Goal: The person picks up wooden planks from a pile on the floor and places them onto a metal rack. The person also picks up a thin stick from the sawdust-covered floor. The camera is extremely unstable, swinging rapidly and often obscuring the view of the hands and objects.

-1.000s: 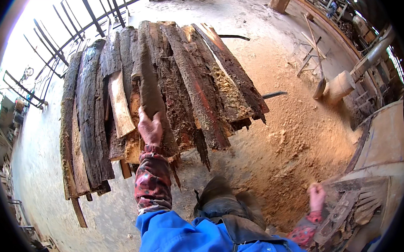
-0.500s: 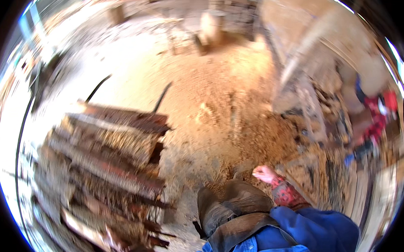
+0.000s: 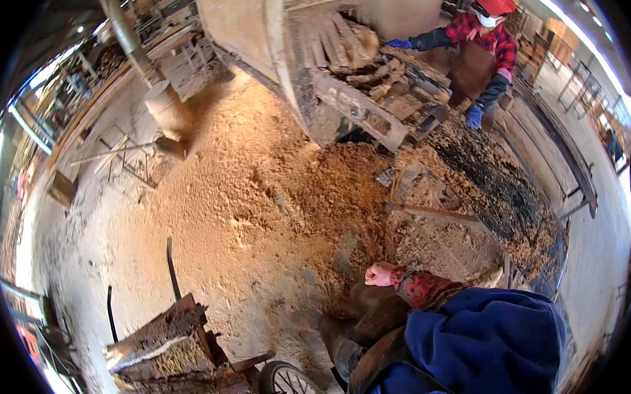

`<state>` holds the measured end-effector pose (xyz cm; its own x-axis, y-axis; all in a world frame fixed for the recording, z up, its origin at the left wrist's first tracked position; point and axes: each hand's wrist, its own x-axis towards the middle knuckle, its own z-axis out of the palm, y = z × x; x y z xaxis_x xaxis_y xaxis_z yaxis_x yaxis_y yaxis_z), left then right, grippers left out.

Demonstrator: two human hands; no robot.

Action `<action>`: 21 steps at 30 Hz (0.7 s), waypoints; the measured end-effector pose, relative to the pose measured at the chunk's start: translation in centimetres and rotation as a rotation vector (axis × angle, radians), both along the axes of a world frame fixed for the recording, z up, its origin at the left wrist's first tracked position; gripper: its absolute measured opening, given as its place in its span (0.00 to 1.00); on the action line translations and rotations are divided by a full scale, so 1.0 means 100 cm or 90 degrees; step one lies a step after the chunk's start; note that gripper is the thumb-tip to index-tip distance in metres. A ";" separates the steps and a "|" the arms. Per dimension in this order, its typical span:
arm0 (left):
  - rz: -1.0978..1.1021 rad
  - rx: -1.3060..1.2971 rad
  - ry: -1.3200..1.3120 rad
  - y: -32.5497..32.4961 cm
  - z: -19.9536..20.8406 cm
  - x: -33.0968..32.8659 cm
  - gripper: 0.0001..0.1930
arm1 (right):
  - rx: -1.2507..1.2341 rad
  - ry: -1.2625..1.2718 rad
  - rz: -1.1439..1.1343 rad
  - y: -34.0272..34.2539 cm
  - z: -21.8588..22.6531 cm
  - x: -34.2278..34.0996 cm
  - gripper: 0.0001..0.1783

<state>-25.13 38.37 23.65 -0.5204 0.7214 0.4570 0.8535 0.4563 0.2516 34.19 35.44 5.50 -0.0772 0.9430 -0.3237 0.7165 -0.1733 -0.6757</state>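
My right hand hangs low in front of my body at the end of a red patterned cuff, above the sawdust-strewn floor. Its fingers look curled into a loose fist, and nothing shows in them. My left hand is out of the picture. Nearest to my right hand are the heap of sawdust and a rusty bar just beyond it. To the lower left, a stack of rough, bark-edged boards rests on a cart, whose spoked wheel shows beside my legs.
A co-worker with blue gloves and a red cap stands at the far right by a large machine housing full of wood scraps. A belt covered in chips slopes toward me. A wooden block and a thin metal stand are at far left.
My view has swung to the right. The board stack has slid to the lower left, while the machine and co-worker have come toward the upper middle. My right hand stays low before me.
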 end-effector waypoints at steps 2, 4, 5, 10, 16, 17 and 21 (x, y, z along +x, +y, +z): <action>-0.040 -0.006 0.006 0.016 0.003 0.021 0.19 | -0.018 0.027 -0.055 -0.021 -0.005 0.019 0.14; -0.075 -0.014 0.013 0.032 0.004 0.040 0.18 | -0.072 0.038 -0.091 -0.033 0.000 0.036 0.13; -0.091 -0.014 0.017 0.037 0.007 0.049 0.18 | -0.107 0.042 -0.111 -0.038 -0.003 0.045 0.13; -0.192 -0.023 0.025 0.077 0.018 0.105 0.16 | -0.195 0.139 -0.251 -0.086 -0.020 0.097 0.13; -0.331 -0.026 0.026 0.123 0.022 0.188 0.14 | -0.228 0.221 -0.433 -0.139 -0.022 0.147 0.15; -0.360 -0.022 0.027 0.127 0.024 0.202 0.13 | -0.224 0.193 -0.424 -0.152 -0.032 0.155 0.14; -0.467 -0.011 0.034 0.123 0.013 0.241 0.12 | -0.211 0.138 -0.428 -0.172 -0.047 0.173 0.13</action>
